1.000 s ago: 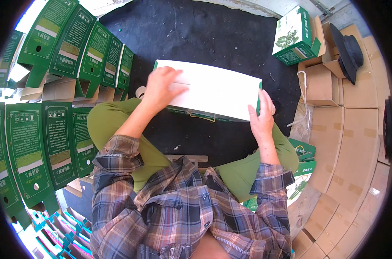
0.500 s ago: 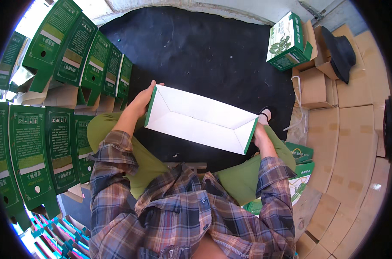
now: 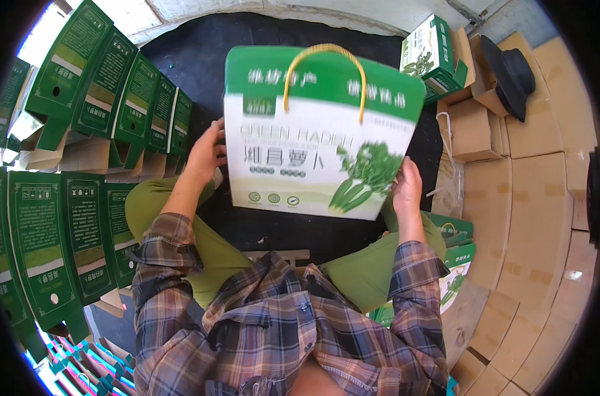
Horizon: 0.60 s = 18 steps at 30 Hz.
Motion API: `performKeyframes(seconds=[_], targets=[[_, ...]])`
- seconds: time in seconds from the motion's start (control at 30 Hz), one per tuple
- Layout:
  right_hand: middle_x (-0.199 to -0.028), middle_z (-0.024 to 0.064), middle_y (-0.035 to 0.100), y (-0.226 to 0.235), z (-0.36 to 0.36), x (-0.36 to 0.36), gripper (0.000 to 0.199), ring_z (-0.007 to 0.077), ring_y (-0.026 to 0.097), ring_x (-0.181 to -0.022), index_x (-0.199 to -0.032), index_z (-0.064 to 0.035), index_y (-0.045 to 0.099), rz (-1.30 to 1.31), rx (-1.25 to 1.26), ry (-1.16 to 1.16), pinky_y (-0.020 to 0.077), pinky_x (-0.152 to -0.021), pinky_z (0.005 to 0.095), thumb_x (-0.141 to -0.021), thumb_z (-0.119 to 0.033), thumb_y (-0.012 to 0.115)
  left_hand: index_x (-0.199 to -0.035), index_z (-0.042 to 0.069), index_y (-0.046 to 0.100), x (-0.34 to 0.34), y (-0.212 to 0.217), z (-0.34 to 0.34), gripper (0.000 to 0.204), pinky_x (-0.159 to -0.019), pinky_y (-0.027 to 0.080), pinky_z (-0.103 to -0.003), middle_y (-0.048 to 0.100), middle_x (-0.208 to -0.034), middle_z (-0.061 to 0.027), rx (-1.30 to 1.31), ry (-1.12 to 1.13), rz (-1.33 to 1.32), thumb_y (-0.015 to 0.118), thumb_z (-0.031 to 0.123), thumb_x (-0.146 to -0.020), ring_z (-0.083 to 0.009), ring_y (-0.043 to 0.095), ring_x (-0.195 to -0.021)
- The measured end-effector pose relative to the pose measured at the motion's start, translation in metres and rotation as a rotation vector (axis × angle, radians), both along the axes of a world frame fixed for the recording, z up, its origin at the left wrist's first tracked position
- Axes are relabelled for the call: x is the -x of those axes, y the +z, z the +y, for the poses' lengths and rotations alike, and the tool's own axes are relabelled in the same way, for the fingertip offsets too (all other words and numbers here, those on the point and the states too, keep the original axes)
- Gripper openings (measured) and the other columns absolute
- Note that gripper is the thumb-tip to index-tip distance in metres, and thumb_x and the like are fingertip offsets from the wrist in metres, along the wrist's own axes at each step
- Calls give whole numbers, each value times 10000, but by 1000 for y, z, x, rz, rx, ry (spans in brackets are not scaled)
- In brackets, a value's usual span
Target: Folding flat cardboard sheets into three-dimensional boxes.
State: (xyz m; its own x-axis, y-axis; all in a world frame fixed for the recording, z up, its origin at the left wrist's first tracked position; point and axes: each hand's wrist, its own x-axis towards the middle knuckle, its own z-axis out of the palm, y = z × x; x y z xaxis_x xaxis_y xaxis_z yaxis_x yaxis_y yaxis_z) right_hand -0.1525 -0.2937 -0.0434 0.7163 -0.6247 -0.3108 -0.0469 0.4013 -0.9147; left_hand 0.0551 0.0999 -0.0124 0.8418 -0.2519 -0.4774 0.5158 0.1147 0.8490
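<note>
I hold a green and white cardboard gift box (image 3: 313, 142) upright in front of me, its printed face with a vegetable picture toward me. A yellow cord handle (image 3: 324, 63) loops over its top. My left hand (image 3: 206, 153) grips the box's left edge. My right hand (image 3: 405, 187) grips its lower right edge. The box hangs over a black mat (image 3: 201, 59), above my knees in green trousers.
Rows of folded green boxes (image 3: 118, 99) stand along my left side. One made-up green box (image 3: 435, 49) sits at the back right. Brown cartons (image 3: 531, 198) fill the right side, with a black hat (image 3: 508, 72) on them. More green boxes (image 3: 455, 254) lie by my right knee.
The box lay flat on the mat with my hands pressing it. I lifted it, turned it upright, and now its printed front faces me.
</note>
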Motion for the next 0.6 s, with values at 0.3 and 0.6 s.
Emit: performKeyframes(seconds=[0.3,0.6], targets=[[-1152,56,610,-35,7,9,319,199,583,-1025,-1247,-99,541,312,59,213,490,-847,396,-966,-239,487,-1198,146,592,8,-11,1,408,-877,456,-453,600,-1136,-35,-298,-218,148,532,435,-916,-209,556,-1047],[-1141,36,637,-30,12,4,372,182,620,-982,-1314,-115,536,503,25,310,504,-828,370,-944,-143,521,-1310,119,556,1,-27,7,410,-752,485,-295,594,-1016,-17,-442,-307,35,583,267,-929,-136,574,-909]])
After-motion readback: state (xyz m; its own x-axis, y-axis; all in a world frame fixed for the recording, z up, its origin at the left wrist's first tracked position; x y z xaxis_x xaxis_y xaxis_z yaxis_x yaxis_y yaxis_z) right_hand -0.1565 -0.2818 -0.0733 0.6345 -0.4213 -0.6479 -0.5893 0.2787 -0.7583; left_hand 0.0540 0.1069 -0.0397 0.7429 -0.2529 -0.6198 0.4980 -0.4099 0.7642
